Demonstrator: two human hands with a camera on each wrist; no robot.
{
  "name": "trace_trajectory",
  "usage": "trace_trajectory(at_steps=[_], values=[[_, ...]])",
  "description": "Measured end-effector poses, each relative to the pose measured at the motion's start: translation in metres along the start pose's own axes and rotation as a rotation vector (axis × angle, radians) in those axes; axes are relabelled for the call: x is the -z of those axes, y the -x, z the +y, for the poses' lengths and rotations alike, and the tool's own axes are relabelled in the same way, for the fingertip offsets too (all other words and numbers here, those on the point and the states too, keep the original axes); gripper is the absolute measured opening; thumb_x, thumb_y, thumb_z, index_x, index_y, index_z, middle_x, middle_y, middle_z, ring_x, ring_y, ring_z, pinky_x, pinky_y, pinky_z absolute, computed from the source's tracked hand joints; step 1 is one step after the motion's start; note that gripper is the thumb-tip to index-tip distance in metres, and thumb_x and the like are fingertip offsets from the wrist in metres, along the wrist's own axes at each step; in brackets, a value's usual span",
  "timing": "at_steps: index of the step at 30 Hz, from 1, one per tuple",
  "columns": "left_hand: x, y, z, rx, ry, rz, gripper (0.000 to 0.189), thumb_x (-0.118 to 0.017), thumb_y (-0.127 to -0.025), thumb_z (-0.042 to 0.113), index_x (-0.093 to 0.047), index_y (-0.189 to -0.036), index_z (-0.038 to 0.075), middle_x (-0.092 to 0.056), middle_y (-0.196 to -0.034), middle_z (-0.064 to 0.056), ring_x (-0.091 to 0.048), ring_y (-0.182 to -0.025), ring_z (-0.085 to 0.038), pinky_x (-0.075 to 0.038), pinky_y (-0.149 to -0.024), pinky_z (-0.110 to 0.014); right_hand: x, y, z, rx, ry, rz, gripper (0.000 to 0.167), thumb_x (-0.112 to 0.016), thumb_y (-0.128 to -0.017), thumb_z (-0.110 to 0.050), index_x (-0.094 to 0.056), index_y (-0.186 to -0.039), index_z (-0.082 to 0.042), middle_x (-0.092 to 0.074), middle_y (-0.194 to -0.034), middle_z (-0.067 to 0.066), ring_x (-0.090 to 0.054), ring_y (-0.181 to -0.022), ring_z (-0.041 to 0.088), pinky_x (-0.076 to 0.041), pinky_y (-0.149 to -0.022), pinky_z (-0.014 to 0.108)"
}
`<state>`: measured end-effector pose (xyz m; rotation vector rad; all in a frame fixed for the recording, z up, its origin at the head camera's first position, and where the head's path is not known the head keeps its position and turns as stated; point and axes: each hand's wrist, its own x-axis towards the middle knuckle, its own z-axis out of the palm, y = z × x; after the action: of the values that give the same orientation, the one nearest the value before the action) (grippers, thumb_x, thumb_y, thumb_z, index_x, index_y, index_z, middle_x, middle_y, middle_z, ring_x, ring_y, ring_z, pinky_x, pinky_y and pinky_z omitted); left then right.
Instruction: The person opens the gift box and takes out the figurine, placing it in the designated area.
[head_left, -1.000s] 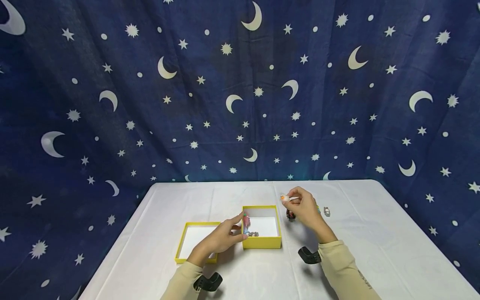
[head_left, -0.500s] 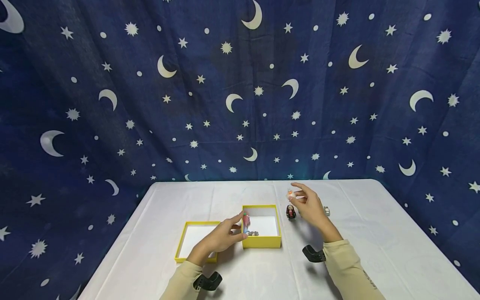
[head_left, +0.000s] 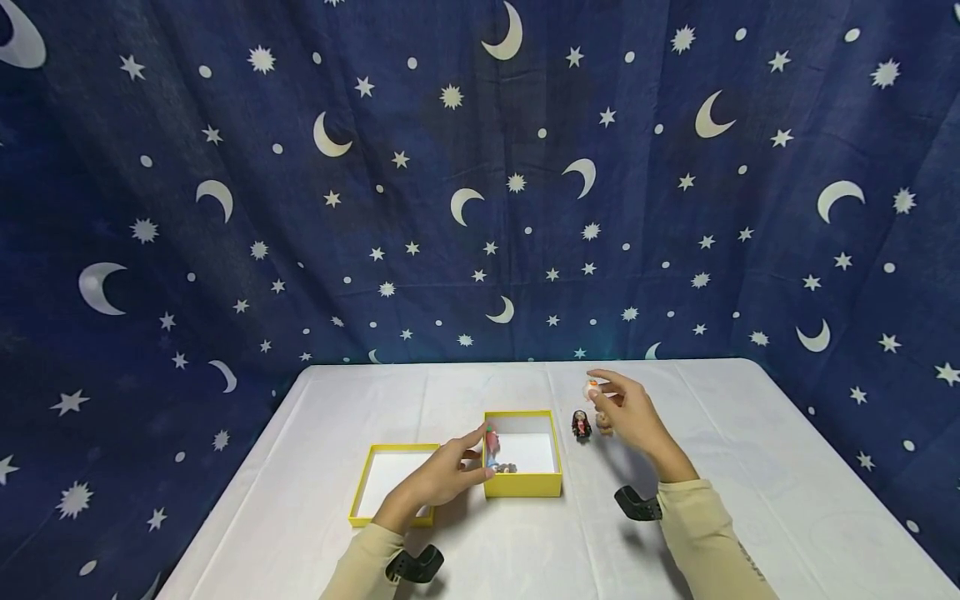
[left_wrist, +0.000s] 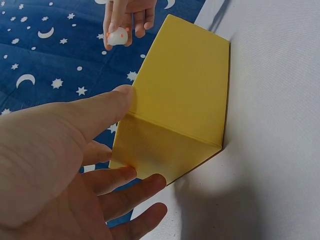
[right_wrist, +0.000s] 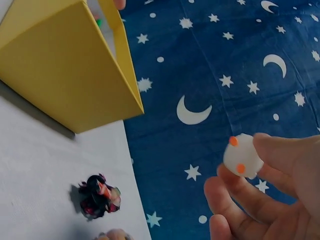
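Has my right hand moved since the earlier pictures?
Yes, in the head view your right hand has moved to the right, away from the yellow box.

Saw a yellow box (head_left: 523, 485) on the white-covered table (head_left: 757, 467), with a shallow yellow lid (head_left: 391, 475) at about its nine o'clock, a dark-haired figurine (head_left: 581, 427) near two, and a partly hidden brownish figurine (head_left: 603, 423) just beyond, nearer three.

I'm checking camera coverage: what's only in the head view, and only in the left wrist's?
Head only: lid, dark-haired figurine, a partly hidden figurine, sleeves, and pink toy inside the yellow box.
Left wrist only: the box's shaded outer wall.
Both: the box, left hand, right hand pinching the orange-spotted white toy, tablecloth and starry curtain.
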<state>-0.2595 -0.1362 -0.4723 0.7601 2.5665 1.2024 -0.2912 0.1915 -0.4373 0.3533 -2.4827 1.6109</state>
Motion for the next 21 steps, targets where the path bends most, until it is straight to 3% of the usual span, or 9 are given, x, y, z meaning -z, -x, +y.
trace_trajectory(at_steps=[5, 9, 15, 18, 21], values=[[0.000, 0.000, 0.000, -0.007, 0.006, 0.000, 0.075, -0.065, -0.100, 0.023, -0.026, -0.160, 0.003, -0.036, -0.162, -0.018, -0.056, -0.133, -0.038, -0.049, -0.108, -0.054, 0.008, 0.001, 0.003, 0.075, 0.145, 0.008, 0.037, -0.064, -0.099, -0.011, -0.060, -0.132, 0.004, -0.072, -0.111, 0.028, -0.068, -0.083, 0.018, -0.051, -0.068, 0.022], [0.000, 0.000, 0.000, 0.001, 0.004, -0.001, 0.075, -0.065, -0.100, 0.023, -0.026, -0.160, 0.005, -0.036, -0.163, -0.017, -0.056, -0.134, -0.037, -0.048, -0.108, -0.053, 0.013, 0.001, 0.006, 0.073, 0.153, -0.020, 0.037, -0.065, -0.099, -0.011, -0.060, -0.131, 0.006, -0.072, -0.112, 0.028, -0.071, -0.089, 0.028, -0.052, -0.072, 0.023], [0.001, 0.001, 0.001, -0.001, -0.004, -0.004, 0.074, -0.064, -0.100, 0.024, -0.025, -0.161, 0.005, -0.036, -0.163, -0.017, -0.056, -0.134, -0.037, -0.049, -0.108, -0.054, 0.015, 0.000, 0.014, 0.045, 0.149, -0.058, 0.036, -0.066, -0.098, -0.009, -0.060, -0.129, 0.007, -0.073, -0.106, 0.028, -0.071, -0.087, 0.033, -0.050, -0.068, 0.023], [0.000, 0.001, 0.000, -0.003, -0.003, -0.003, 0.074, -0.065, -0.100, 0.024, -0.025, -0.160, 0.004, -0.036, -0.163, -0.018, -0.056, -0.134, -0.038, -0.048, -0.108, -0.054, 0.016, -0.001, 0.018, 0.048, 0.143, -0.096, 0.036, -0.065, -0.097, -0.006, -0.059, -0.128, 0.010, -0.073, -0.102, 0.028, -0.070, -0.082, 0.026, -0.049, -0.066, 0.023], [-0.001, 0.000, -0.001, 0.000, 0.004, -0.002, 0.074, -0.065, -0.100, 0.024, -0.026, -0.161, 0.005, -0.036, -0.163, -0.017, -0.056, -0.134, -0.038, -0.048, -0.108, -0.053, 0.016, -0.001, 0.021, 0.032, 0.102, -0.144, 0.036, -0.065, -0.097, -0.004, -0.057, -0.128, 0.012, -0.072, -0.101, 0.031, -0.071, -0.079, 0.023, -0.056, -0.068, 0.028]])
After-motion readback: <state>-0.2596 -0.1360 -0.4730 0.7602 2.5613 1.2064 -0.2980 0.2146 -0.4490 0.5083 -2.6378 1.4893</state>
